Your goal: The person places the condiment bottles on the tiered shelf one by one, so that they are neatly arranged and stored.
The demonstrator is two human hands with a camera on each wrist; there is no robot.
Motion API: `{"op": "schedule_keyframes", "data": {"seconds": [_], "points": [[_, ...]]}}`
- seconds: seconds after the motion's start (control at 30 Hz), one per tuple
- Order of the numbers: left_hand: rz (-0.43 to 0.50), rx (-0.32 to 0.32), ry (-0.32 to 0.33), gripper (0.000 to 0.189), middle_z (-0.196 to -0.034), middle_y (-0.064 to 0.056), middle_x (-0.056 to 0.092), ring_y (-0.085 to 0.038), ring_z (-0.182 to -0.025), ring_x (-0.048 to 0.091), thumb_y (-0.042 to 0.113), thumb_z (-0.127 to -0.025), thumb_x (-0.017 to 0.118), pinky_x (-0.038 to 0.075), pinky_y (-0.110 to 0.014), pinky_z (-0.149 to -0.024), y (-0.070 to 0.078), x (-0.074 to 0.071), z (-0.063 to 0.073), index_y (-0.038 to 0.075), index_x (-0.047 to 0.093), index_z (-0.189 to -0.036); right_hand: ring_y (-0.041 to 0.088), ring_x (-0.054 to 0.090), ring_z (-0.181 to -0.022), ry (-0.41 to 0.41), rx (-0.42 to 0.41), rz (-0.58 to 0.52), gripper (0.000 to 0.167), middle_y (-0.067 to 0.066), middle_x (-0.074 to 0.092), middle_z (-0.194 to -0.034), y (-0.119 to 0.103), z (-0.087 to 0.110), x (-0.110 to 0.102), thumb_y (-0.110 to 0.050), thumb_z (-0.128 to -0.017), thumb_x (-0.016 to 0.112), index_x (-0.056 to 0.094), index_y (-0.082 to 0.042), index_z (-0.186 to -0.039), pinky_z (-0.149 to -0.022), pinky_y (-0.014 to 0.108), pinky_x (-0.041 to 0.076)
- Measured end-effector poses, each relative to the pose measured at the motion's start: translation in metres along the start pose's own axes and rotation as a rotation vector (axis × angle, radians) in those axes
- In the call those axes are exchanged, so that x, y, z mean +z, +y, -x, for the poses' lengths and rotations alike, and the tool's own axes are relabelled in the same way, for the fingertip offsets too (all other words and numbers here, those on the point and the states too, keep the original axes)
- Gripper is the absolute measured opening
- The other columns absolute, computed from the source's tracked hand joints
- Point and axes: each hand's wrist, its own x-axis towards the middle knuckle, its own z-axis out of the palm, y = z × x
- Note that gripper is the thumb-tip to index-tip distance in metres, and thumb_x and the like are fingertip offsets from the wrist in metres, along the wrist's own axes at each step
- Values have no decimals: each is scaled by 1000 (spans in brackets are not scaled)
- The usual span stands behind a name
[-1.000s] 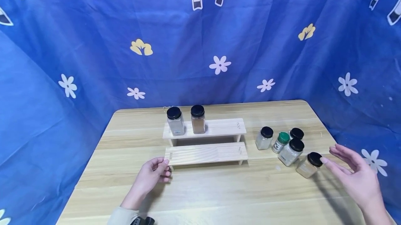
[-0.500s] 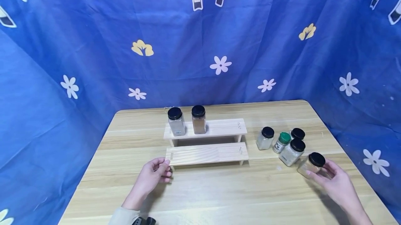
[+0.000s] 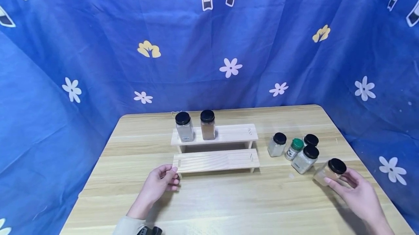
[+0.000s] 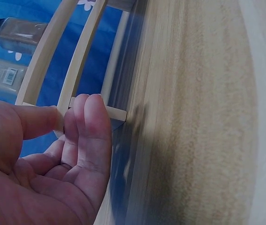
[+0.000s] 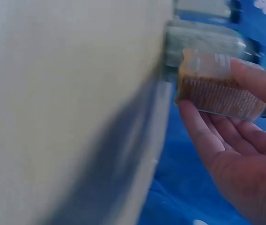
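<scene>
My left hand (image 3: 160,183) pinches the left end of the lower tier (image 3: 216,160) of a pale wooden two-tier rack; thumb and fingers meet at that edge in the left wrist view. My right hand (image 3: 358,196) holds a clear spice jar (image 5: 219,89) with a black lid and tan-brown contents. This jar tilts, and in the right wrist view its base is off the tabletop. On the upper tier (image 3: 232,133) stand a pale-filled jar (image 3: 185,132) and a brown-filled jar (image 3: 207,130), both black-lidded.
Right of the rack stand a black-lidded jar (image 3: 276,147), a green-capped shaker (image 3: 292,152), a larger black-lidded jar (image 3: 302,163) and another black lid (image 3: 311,140) partly hidden behind. A blue patterned cloth (image 3: 209,53) surrounds the wooden table (image 3: 229,206).
My right hand came in from the right, took hold of the tan-brown spice jar and shifted it slightly right, away from the other jars. My left hand stayed on the rack.
</scene>
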Motion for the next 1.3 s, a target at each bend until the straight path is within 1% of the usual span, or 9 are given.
{"op": "schedule_keyframes", "data": {"seconds": [0.17,0.3,0.43,0.6,0.7,0.8,0.9,1.07,1.3], "points": [[-9,7,2,38,-104,-16,72,-21,-86,71,17,-109,58,70,-34,-78,2,-4,1,-9,54,-135,-29,55,-100,40,-92,-53,48,-45,58,-108,-24,-7,-16,-11,-89,85,67,-15,-134,-76,-2,55],[-11,13,12,37,-104,-16,72,-21,-85,71,17,-109,57,70,-34,-77,5,-5,3,-9,55,-135,-26,57,-107,56,-224,-77,53,-40,62,-118,-57,-17,-18,-2,-87,84,67,-10,-136,-81,-2,55],[-4,20,9,36,-103,-16,71,-20,-84,71,16,-109,57,70,-34,-77,5,-3,4,-9,55,-134,-20,62,-109,32,-306,-116,53,-35,66,-120,-93,-29,-8,2,-86,84,67,-4,-136,-82,3,59],[5,26,3,36,-102,-16,72,-20,-84,71,16,-108,57,70,-34,-77,4,1,4,-9,56,-134,-14,68,-101,-26,-400,-146,46,-31,70,-108,-130,-49,14,3,-85,85,68,2,-127,-82,8,62],[9,26,7,36,-101,-16,71,-21,-85,71,16,-108,57,70,-34,-76,3,1,3,-9,56,-134,-13,69,-98,-71,-425,-151,45,-25,73,-105,-150,-60,30,-2,-86,86,68,1,-127,-83,9,62],[9,26,15,36,-101,-16,71,-22,-85,71,17,-109,57,70,-34,-77,3,1,3,-8,56,-134,-11,69,-102,-148,-423,-171,47,-7,77,-113,-170,-71,49,-10,-88,86,67,-3,-131,-87,11,62],[10,26,25,35,-102,-16,72,-22,-86,71,17,-108,58,70,-34,-76,2,0,3,-8,57,-133,1,72,-109,-258,-399,-208,49,11,76,-121,-188,-80,70,-15,-90,85,66,-7,-134,-90,15,64],[18,28,30,35,-102,-15,71,-22,-85,72,17,-108,58,70,-34,-76,1,1,4,-8,57,-134,27,72,-120,-393,-373,-235,52,13,74,-128,-210,-92,106,-21,-89,86,66,-12,-136,-91,23,66],[28,25,36,35,-100,-15,70,-22,-83,71,15,-108,58,70,-34,-75,0,4,5,-9,57,-134,35,69,-127,-459,-388,-267,52,17,71,-135,-224,-99,144,-13,-90,84,64,-4,-138,-103,36,64]]}}
